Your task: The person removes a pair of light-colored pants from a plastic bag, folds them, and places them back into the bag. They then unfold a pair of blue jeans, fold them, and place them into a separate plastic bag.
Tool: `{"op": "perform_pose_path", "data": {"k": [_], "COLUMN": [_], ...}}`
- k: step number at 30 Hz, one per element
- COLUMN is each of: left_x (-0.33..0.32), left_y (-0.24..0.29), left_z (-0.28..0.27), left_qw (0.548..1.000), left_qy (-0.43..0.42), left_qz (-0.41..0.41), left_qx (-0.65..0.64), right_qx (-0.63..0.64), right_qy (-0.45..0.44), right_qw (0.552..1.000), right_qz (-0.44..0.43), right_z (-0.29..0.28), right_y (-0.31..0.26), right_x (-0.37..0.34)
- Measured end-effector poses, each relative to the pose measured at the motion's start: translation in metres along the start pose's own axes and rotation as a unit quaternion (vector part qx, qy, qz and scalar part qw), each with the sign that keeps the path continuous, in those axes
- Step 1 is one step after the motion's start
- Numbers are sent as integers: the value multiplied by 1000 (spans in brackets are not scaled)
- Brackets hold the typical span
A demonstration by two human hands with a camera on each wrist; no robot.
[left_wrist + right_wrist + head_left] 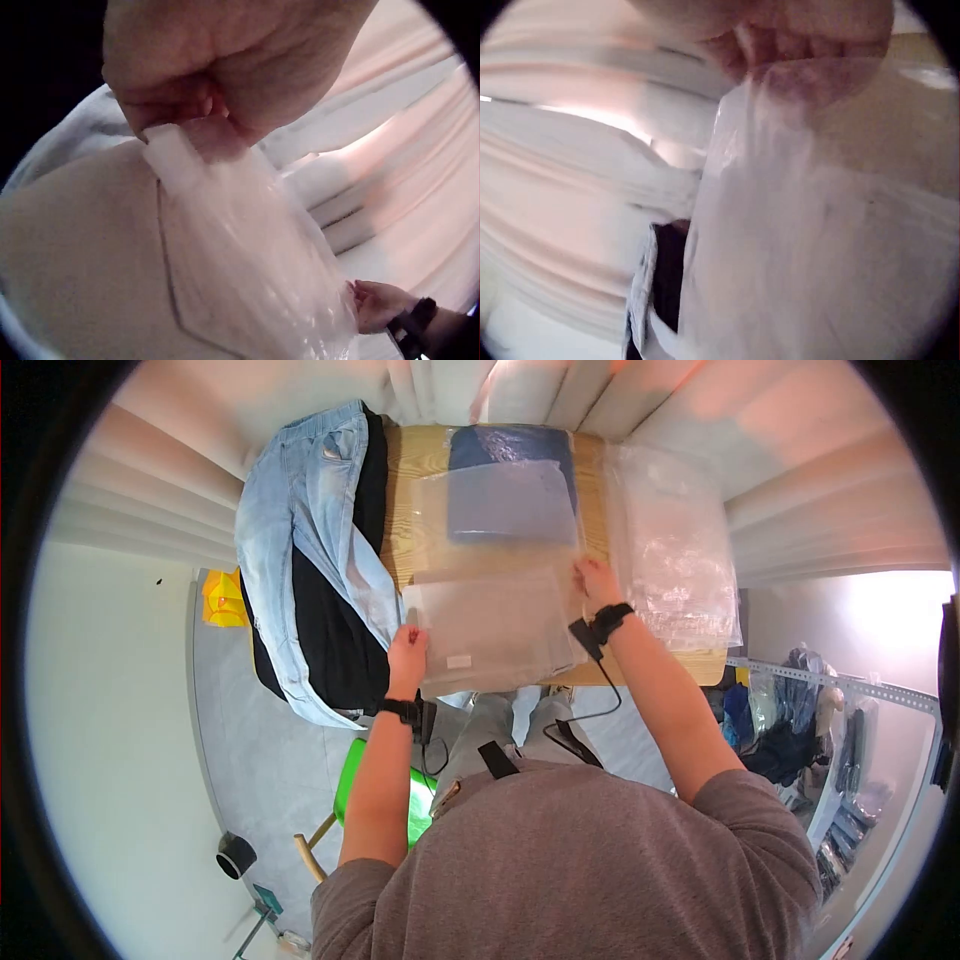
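A translucent plastic bag (490, 622) with a small pale label near its lower edge is spread between both hands above the table's near side. My left hand (407, 652) pinches its left edge; the left wrist view shows the film (255, 232) bunched under the fingertips, beside a beige surface with a dark line. At the upper right corner, my right hand (597, 582) grips the bag, and the film (780, 195) hangs from its curled fingers in the right wrist view. Just beyond lies a dark blue folded item (510, 445) in clear plastic, partly covered by a frosted sheet.
Light blue jeans (275, 530) and a black garment (325, 630) drape over the left side of the wooden table (405, 460). Clear plastic bags (680, 550) lie along the right side. Curtains surround the back; a rack (840, 680) with bagged clothes stands at right, a green chair (352, 775) below left.
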State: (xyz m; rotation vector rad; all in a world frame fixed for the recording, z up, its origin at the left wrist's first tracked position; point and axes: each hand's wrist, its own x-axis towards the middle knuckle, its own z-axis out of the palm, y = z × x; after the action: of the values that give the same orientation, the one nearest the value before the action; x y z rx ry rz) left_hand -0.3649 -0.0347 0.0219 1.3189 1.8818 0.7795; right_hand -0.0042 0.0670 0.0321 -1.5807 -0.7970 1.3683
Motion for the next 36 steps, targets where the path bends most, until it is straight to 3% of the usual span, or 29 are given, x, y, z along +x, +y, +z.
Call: {"op": "perform_pose_path", "data": {"k": [1,2,3,4,5,6,7,8,10,12,14,15,18,20,22,24,25,27,29,36], "left_x": [8,17,23,26,29,32,28,23,8,-12,-17,-17,-17,-19,-24,-35,-43,-59,-81,-129], "left_y": [6,13,13,13,13,12,13,1,-36,-25,-18,-15,-25,-10,-1,3,5,10,9,40], "left_z": [-1,-3,-4,-5,-7,-7,-11,-12,-13,-25,-31,-33,-23,-22,-20,-17,-17,-14,2,73], "left_qw": [1000,996,983,983,967,942,940,940,990,992,930,895,917,908,902,846,847,808,804,754], "left_qy": [-5,-24,-43,-48,-16,17,30,29,43,28,-108,-174,-205,-221,-226,-261,-253,-279,-290,-387], "left_qz": [0,-51,-101,-100,-98,-95,-111,-111,-73,-87,-246,-277,-218,-225,-230,-250,-251,-316,-302,-302], "left_qx": [2,-74,-149,-147,-234,-320,-322,-321,-117,-84,-252,-302,-263,-275,-289,-392,-394,-413,-421,-437], "right_qx": [66,69,113,156,158,83,7,7,8,27,45,25,-57,-120,-35,-22,-4,33,61,62], "right_qy": [-72,-68,3,74,78,27,-26,-25,-83,-119,-151,-173,-182,-174,-144,-181,-210,-228,-254,-216], "right_qw": [994,994,993,982,982,987,980,980,975,974,972,972,972,970,955,946,936,934,926,943], "right_qz": [-45,-42,15,72,72,134,195,196,208,193,173,158,135,123,256,268,282,274,273,246], "right_z": [-2,-3,-5,-4,-12,-29,-38,-36,-23,-18,-16,-18,-17,-3,18,11,4,-16,-43,-134], "right_y": [-5,-8,-14,-19,-5,25,43,44,40,34,37,46,76,66,17,20,22,25,31,21], "right_x": [2,-1,-3,-8,-9,-7,-8,-21,-55,-74,-78,-74,-63,-73,-101,-103,-104,-115,-125,-187]}}
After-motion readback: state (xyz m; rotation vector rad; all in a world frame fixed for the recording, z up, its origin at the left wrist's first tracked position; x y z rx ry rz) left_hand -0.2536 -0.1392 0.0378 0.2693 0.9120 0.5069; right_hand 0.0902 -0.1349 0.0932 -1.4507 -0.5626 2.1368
